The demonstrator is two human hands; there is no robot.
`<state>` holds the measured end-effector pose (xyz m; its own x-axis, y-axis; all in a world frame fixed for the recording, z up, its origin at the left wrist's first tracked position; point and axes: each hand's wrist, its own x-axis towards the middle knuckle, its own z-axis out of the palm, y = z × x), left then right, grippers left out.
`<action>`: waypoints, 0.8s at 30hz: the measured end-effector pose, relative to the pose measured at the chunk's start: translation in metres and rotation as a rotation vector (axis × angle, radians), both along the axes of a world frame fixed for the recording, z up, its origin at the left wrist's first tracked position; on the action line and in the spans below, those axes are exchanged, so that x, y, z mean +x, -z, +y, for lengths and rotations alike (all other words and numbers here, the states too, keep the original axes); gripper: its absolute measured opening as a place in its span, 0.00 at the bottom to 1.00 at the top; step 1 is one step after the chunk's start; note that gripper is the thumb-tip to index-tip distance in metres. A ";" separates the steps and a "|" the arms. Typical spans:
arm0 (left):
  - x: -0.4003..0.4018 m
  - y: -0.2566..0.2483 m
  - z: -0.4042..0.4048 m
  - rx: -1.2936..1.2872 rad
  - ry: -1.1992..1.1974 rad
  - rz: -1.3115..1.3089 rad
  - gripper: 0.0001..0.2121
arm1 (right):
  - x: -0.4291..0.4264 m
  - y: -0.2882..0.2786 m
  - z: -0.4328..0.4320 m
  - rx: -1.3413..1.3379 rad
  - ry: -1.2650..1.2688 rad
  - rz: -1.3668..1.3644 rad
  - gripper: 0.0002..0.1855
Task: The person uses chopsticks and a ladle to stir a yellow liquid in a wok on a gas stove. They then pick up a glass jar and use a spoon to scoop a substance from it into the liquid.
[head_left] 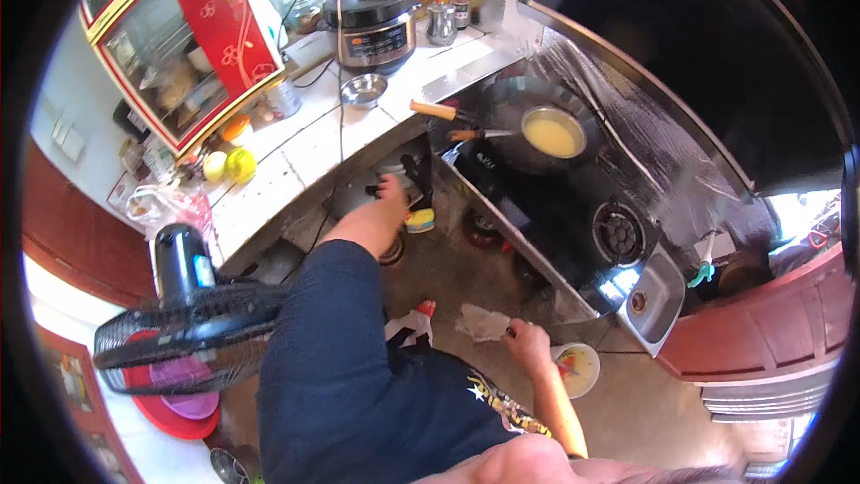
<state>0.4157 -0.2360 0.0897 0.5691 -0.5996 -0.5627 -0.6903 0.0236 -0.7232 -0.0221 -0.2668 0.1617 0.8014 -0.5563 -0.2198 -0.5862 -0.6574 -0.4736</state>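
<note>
My left hand [391,193], slightly blurred, reaches into the space under the tiled counter. It is over or beside a grey metal lid or pot [353,196] with a dark handle; whether it touches this cannot be made out. A yellow and blue item [420,220] lies just right of that hand. My right hand [529,346] is low at my right side with its fingers curled, and a small dark spot shows at the fingertips. Beyond them is a whitish sheet [482,323], held or only behind. A white bucket [584,370] with scraps stands by my right wrist.
On the black gas stove [537,195], a wok [500,91] holds a metal bowl of yellow liquid [554,133]; a wooden-handled utensil [435,109] juts out. An electric pressure cooker [376,30] and steel bowl [364,89] sit on the counter [302,141]. A fan [188,336] stands left.
</note>
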 end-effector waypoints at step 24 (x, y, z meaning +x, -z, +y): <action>-0.025 -0.115 -0.053 -0.683 -0.443 1.806 0.25 | 0.233 -0.107 -0.128 0.198 -0.158 -0.228 0.15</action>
<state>0.3903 -0.2885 0.2045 -0.1553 -0.9299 -0.3334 -0.3815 -0.2549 0.8886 0.2106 -0.3953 0.2690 0.9153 -0.3858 -0.1159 -0.3484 -0.6139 -0.7084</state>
